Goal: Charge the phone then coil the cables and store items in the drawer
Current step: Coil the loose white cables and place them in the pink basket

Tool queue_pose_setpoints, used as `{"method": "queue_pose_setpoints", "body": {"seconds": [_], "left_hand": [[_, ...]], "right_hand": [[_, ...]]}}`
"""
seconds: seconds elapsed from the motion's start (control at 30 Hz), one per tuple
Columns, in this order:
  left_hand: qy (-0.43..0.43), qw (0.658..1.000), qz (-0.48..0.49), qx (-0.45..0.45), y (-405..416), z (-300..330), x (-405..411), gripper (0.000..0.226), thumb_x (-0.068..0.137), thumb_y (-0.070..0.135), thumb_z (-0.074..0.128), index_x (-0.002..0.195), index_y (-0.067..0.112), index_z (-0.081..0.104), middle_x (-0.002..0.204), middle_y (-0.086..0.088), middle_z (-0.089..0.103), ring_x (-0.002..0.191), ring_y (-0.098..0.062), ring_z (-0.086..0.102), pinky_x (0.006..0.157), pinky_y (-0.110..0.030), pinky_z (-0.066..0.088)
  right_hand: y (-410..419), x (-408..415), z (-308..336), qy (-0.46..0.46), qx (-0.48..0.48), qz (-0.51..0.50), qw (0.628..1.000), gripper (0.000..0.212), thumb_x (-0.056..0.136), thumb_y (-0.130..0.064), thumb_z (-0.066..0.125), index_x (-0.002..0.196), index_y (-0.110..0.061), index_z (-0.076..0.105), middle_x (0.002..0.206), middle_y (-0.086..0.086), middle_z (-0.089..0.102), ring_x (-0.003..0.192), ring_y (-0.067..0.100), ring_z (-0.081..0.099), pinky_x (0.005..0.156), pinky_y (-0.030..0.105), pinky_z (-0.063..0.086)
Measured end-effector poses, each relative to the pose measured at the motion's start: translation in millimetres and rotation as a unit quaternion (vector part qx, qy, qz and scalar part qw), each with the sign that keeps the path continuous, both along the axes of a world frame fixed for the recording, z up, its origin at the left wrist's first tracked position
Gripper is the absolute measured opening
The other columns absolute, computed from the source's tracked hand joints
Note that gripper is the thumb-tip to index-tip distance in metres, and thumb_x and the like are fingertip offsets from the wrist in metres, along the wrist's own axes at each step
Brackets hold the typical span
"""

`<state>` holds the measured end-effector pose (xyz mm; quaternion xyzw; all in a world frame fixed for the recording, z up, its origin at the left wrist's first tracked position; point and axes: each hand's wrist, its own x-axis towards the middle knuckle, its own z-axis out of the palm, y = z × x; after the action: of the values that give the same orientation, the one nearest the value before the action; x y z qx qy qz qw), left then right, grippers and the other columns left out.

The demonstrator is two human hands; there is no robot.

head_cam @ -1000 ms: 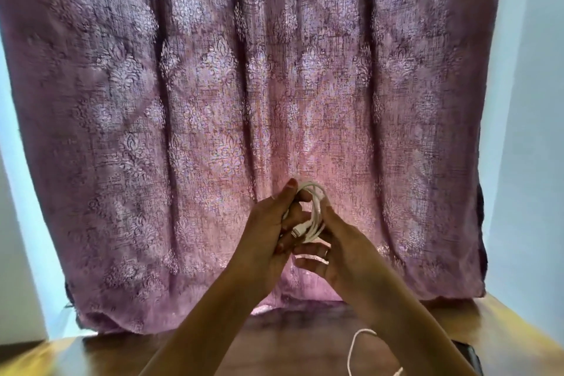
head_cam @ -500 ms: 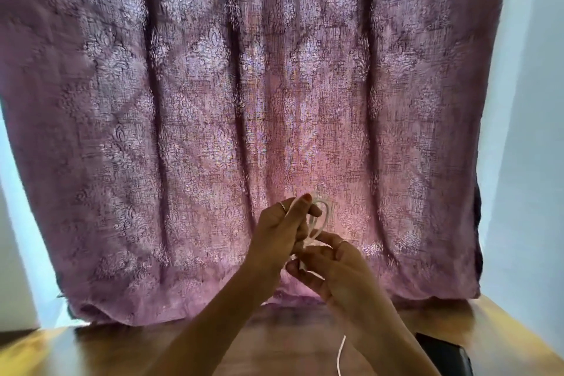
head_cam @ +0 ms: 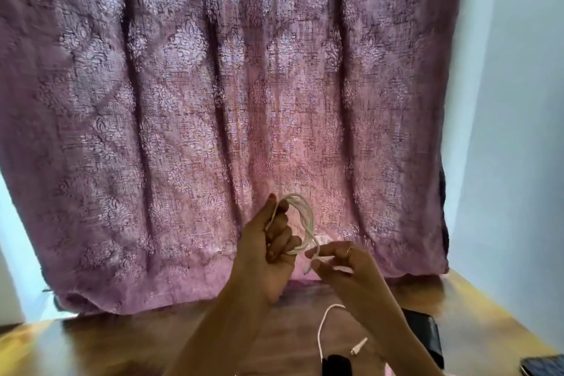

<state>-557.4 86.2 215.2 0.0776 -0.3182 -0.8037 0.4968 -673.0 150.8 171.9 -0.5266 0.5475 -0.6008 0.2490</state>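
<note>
A white cable coil (head_cam: pixel 306 217) is raised in front of the curtain, looped in several turns. My left hand (head_cam: pixel 270 249) grips the coil's left side, thumb up. My right hand (head_cam: pixel 345 265) pinches the cable's loose end just below and to the right of the coil. A second white cable (head_cam: pixel 324 328) lies on the wooden table (head_cam: pixel 122 345) under my arms, its plug (head_cam: pixel 359 346) loose beside it. A phone (head_cam: pixel 544 365) shows at the bottom right corner, partly cut off.
A purple patterned curtain (head_cam: pixel 213 116) hangs across the back, its hem on the table. A black object (head_cam: pixel 425 334) sits at the table's right, behind my right forearm. A small black item (head_cam: pixel 335 363) lies at the bottom edge. Pale walls stand on either side.
The view has tilted down a little, showing more table, the second cable and the phone. My right hand has drawn the cable's end out to the right of the coil.
</note>
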Motion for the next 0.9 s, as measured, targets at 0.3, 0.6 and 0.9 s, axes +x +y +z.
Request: {"method": "queue_pose_setpoints", "body": {"seconds": [0.3, 0.6, 0.9], "left_hand": [[-0.069, 0.993, -0.071, 0.068, 35.7, -41.2, -53.5, 0.03, 0.094, 0.03, 0.047, 0.077, 0.007, 0.055, 0.037, 0.006, 0.031, 0.026, -0.003, 0.028, 0.03, -0.014, 0.028], [-0.304, 0.949, -0.082, -0.014, 66.5, -93.9, -98.6, 0.04, 0.096, 0.04, 0.045, 0.087, 0.006, 0.062, 0.071, -0.01, 0.068, 0.058, -0.018, 0.066, 0.057, -0.031, 0.057], [-0.526, 0.801, -0.128, -0.257, 93.5, -171.9, -93.1, 0.009, 0.094, 0.018, 0.056, 0.098, 0.012, 0.059, 0.095, -0.014, 0.07, 0.081, -0.021, 0.067, 0.077, -0.036, 0.056]], "right_hand": [[41.2, -29.0, -21.4, -0.217, 0.053, 0.014, 0.975, 0.015, 0.086, 0.011, 0.05, 0.085, 0.009, 0.065, 0.081, 0.025, 0.066, 0.073, 0.027, 0.062, 0.067, 0.025, 0.055], [91.8, -64.4, -61.3, -0.27, 0.084, -0.104, 0.954, 0.019, 0.087, -0.009, 0.06, 0.101, 0.001, 0.069, 0.098, 0.024, 0.069, 0.08, 0.024, 0.061, 0.072, 0.028, 0.051], [147.7, -86.3, -126.5, -0.066, 0.319, -0.143, 0.934, 0.024, 0.09, -0.004, 0.057, 0.111, -0.014, 0.049, 0.075, 0.001, 0.065, 0.054, 0.003, 0.059, 0.047, 0.017, 0.044]]}}
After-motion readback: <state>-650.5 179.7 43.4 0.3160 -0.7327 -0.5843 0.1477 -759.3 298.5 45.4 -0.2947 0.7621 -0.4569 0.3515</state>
